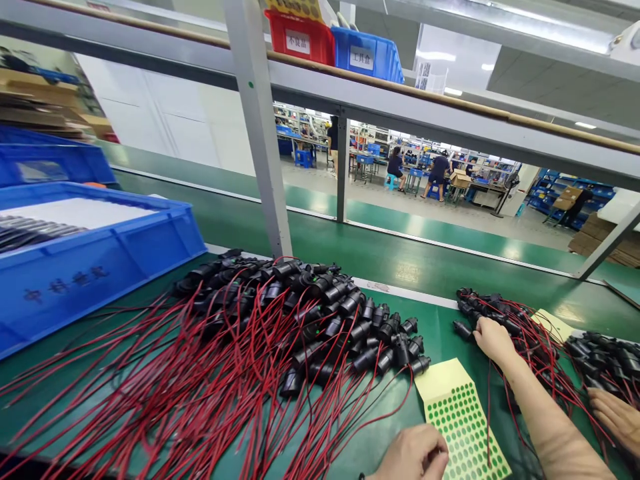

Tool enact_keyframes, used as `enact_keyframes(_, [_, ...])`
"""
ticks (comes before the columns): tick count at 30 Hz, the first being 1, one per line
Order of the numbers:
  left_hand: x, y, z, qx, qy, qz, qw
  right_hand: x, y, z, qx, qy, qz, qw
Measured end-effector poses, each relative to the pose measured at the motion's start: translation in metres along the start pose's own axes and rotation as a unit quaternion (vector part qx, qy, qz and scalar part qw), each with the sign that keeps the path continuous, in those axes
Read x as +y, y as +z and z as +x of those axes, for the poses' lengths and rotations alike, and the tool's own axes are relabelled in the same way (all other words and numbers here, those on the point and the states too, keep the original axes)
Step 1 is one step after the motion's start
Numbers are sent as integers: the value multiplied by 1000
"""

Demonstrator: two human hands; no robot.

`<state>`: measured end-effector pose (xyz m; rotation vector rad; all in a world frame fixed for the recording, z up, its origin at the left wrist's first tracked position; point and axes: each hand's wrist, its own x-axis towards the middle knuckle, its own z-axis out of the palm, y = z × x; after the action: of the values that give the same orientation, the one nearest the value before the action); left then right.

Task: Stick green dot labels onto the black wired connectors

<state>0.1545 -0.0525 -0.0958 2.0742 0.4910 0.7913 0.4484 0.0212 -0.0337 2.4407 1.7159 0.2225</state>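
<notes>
My left hand (413, 455) is at the bottom edge, fingers curled in a pinch beside the sheet of green dot stickers (457, 417). Whatever is between those fingertips is too small to make out. My right hand (494, 340) reaches forward, its fingers closed at the end of a small black cylindrical part (463, 330) with wires hanging below. That part lies by a pile of similar black parts (505, 319) with red wires. To the left spreads a larger pile of black cylindrical parts (330, 313), long red wires trailing toward me. A few carry green dots.
A blue crate (100, 267) stands at the left. Another person's hand (617, 417) is at the right, by more black parts (607, 360). A grey post (260, 133) rises behind the large pile. Red (300, 40) and blue bins (367, 57) sit on the overhead shelf.
</notes>
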Motion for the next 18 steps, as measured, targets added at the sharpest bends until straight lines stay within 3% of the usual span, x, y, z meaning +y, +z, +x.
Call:
enact_keyframes(7, [2,0,1,-1,9,13,1000,-18,9,-5,21,27,41,999])
enact_keyframes(12, [-3,1,-1,8,-7,13,1000,-28,16,1,72,52,139,986])
enact_keyframes(15, [-6,2,-1,6,-14,18,1000,-15,6,2,119,57,248,960])
enact_keyframes(18, [-6,1,-1,-1,-10,14,1000,10,-24,-9,202,49,359,910])
